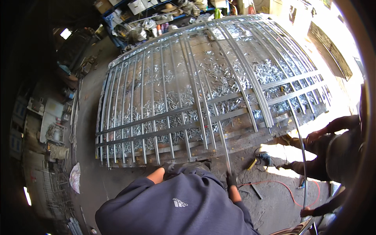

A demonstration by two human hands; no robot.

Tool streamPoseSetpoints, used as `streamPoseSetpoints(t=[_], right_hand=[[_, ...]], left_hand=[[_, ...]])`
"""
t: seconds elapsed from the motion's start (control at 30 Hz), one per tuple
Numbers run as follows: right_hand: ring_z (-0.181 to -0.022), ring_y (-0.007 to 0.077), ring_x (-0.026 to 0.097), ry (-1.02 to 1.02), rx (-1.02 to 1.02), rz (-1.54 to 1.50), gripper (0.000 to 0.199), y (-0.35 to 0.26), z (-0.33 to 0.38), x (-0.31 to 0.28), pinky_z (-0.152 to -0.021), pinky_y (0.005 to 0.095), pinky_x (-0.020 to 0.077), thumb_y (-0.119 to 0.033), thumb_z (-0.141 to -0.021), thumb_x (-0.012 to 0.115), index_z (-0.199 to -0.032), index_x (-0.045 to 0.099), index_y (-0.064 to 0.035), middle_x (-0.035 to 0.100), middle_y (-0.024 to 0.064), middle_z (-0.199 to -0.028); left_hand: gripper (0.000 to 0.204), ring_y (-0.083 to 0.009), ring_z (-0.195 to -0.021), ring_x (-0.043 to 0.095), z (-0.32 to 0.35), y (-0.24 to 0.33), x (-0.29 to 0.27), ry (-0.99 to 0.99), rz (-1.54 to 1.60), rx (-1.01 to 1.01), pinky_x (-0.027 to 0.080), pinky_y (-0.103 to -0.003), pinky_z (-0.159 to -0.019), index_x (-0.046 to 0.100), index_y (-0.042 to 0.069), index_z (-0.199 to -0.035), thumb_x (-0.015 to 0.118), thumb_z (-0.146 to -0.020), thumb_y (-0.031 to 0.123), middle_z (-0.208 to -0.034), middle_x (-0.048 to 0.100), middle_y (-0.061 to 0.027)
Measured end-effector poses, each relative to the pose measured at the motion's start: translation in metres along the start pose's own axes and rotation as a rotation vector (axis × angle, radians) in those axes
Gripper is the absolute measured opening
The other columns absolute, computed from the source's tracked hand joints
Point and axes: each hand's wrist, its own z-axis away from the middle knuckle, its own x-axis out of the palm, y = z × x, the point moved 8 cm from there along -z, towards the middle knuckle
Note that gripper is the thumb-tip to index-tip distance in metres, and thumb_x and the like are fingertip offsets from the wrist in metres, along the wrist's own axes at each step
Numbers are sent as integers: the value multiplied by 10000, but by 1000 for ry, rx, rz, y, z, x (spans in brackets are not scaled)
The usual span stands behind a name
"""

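A large metal gate-like frame of flat bars [156, 127] and long upright strips lies across a big worktable [243, 127] strewn with many short metal offcuts [270, 70]. My right hand [232, 179], in a dark glove, is closed around the lower end of a long metal bar [224, 147], which reaches from the frame past the table's near edge. My left hand [168, 167], also dark-gloved, is by the near edge, left of my middle. My sweatshirt partly hides it, and its fingers do not show clearly.
At right, a co-worker's hand [313, 136] rests near their knees; another hand [307, 212] is at a long upright bar [302, 152]. A red hose [288, 188] and a power tool [264, 157] lie on the floor. Loaded shelves [156, 11] stand behind the table.
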Motion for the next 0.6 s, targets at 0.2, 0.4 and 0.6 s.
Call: streamPoseSetpoints(t=[0.2, 0.4, 0.6], right_hand=[[-1255, 280, 514, 303, -394, -824, 615, -132, -49, -89, -1032, 377, 410, -195, -884, 710, -1400, 439, 0, 539, 188, -1365], [-1003, 276, 642, 65, 118, -498, 474, 38, 47, -38, -858, 371, 505, -311, -869, 689, -1197, 594, 18, 672, 165, -1047], [-484, 138, 516, 368, -381, -363, 164, 21, 62, -28, -480, 321, 413, -230, -900, 641, -947, 662, -74, 537, 45, -592]], left_hand=[[352, -298, -710, 657, 7, 2, 19, -10, -12, 17, 516, -414, -629, 670, 32, -872, 721, -753, 359, -872, 681, -175], [352, -294, -705, 655, 25, -9, 19, 3, 23, 3, 516, -412, -625, 666, 34, -889, 720, -757, 356, -875, 682, -170], [352, -291, -700, 653, 36, -23, 17, 18, 58, -35, 516, -409, -622, 662, 36, -905, 720, -762, 353, -878, 683, -165]])
